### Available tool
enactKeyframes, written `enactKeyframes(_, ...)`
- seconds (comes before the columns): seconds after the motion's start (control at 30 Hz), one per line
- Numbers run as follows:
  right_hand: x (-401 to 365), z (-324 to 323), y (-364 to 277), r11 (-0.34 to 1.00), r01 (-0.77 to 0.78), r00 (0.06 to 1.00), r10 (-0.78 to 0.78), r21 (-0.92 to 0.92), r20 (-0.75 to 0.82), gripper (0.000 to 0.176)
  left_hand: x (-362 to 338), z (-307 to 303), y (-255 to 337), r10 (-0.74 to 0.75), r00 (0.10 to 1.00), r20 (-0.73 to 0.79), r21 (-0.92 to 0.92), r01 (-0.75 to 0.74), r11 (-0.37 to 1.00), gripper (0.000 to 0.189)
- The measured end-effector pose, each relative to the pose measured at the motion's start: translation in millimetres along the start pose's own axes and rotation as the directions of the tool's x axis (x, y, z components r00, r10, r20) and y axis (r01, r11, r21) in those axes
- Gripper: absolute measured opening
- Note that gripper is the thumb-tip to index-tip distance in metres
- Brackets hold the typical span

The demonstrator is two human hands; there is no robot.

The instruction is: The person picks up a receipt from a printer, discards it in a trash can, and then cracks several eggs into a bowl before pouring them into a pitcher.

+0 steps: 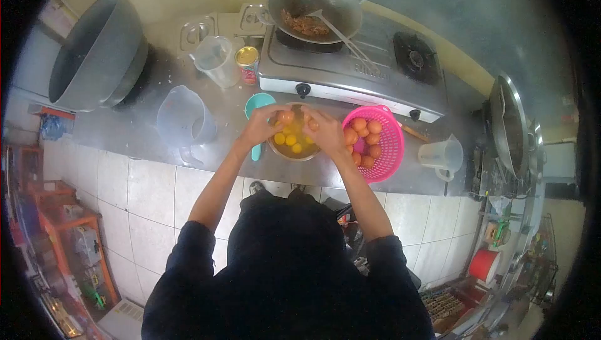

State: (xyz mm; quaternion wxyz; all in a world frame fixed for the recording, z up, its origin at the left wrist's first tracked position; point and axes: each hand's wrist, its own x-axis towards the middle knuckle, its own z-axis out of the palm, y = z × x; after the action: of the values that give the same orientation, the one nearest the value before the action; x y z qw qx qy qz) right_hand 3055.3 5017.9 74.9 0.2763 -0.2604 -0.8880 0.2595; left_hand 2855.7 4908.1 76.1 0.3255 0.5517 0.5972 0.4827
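Observation:
A metal bowl [293, 156] at the counter's front edge holds several yellow yolks [290, 140] in clear egg white. Over its left rim, my left hand [258, 128] is closed on a brown eggshell [286, 117]. My right hand [327, 130] grips another brown piece of eggshell [312, 125] above the bowl's right side. Just right of that hand stands a pink plastic basket [392, 146] with several brown eggs [369, 139]. A turquoise strainer [256, 151] lies partly behind my left hand, its handle pointing toward me.
Behind the bowl is a gas stove [350, 77] carrying a wok [343, 3] with browned food and a spatula. Clear plastic jugs [183, 118] and a tin can [248, 64] stand to the left, near a large grey pot [100, 52]. Another jug [441, 155] is at right.

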Motion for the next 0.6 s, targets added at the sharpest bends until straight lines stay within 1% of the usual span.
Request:
enactKeyframes(0.03,-0.7,-1.0,-2.1,1.0,-0.016,0.998,0.016,-0.005,-0.064,0.05,2.3,3.9,7.1,-0.034,0.996,-0.086,-0.091,0.026,0.995,0.046)
enactKeyframes(0.07,-4.3,-1.6,-5.0,0.998,-0.024,0.993,0.031,0.066,-0.111,0.052,3.7,10.9,14.3,-0.077,0.984,-0.164,-0.185,0.046,0.982,0.047)
enactKeyframes(0.13,-5.6,-13.1,-31.1,0.979,-0.035,0.973,0.079,0.201,-0.216,0.056,6.8,33.4,23.5,-0.104,0.981,-0.166,-0.344,0.042,0.938,0.052)
enactKeyframes(0.17,-12.5,-15.6,-40.8,0.96,-0.108,0.956,0.172,0.259,-0.24,0.058,6.2,46.9,28.4,-0.119,0.981,-0.15,-0.424,0.045,0.905,0.055)
enactKeyframes(0.23,-36.0,-25.9,-54.4,0.897,-0.245,0.887,0.361,0.367,-0.289,0.061,-2.6,65.8,65.6,-0.045,0.999,0.024,-0.248,0.049,0.968,0.055)
enactKeyframes(0.27,-52.8,-35.3,-57.4,0.922,-0.25,0.85,0.355,0.295,-0.39,0.061,-2.7,73.0,87.2,-0.007,0.993,0.118,-0.16,0.026,0.987,0.056)
enactKeyframes(0.3,-74.6,-45.7,-61.7,0.899,-0.297,0.798,0.419,0.322,-0.433,0.062,0.8,81.6,102.7,0.109,0.968,0.227,-0.139,-0.079,0.987,0.055)
enactKeyframes(0.33,-102.3,-57.5,-67.6,0.872,-0.34,0.742,0.478,0.351,-0.469,0.062,3.2,90.8,116.5,0.218,0.919,0.329,-0.134,-0.183,0.974,0.054)
enactKeyframes(0.37,-133.3,-68.5,-75.8,0.842,-0.38,0.683,0.535,0.383,-0.498,0.062,4.7,101.0,129.0,0.318,0.849,0.422,-0.146,-0.282,0.948,0.054)
enactKeyframes(0.4,-166.5,-77.9,-85.7,0.811,-0.483,0.625,0.583,0.33,-0.519,0.062,8.2,111.8,140.0,0.218,0.813,0.539,-0.139,-0.169,0.976,0.05)
enactKeyframes(0.43,-199.4,-86.5,-96.4,0.764,-0.581,0.561,0.625,0.28,-0.543,0.062,14.5,127.2,133.5,0.204,0.815,0.542,-0.035,-0.221,0.975,0.049)
enactKeyframes(0.5,-274.7,-79.5,-100.7,0.639,-0.68,0.394,0.732,0.36,-0.556,0.058,34.1,161.5,111.8,0.187,0.818,0.545,0.164,-0.322,0.932,0.048)
enactKeyframes(0.53,-307.9,-77.3,-102.9,0.598,-0.767,0.38,0.717,0.234,-0.585,0.058,45.3,172.9,116.7,0.005,0.802,0.597,0.414,-0.313,0.855,0.046)
enactKeyframes(0.57,-340.3,-73.6,-106.5,0.475,-0.849,0.309,0.802,0.231,-0.511,0.074,56.8,183.3,120.8,-0.171,0.786,0.595,0.632,-0.325,0.704,0.044)
enactKeyframes(0.6,-378.5,-62.6,-106.4,0.286,-0.924,0.163,0.895,0.254,-0.416,0.077,60.0,198.0,77.4,0.031,0.847,0.531,0.659,-0.436,0.613,0.033)
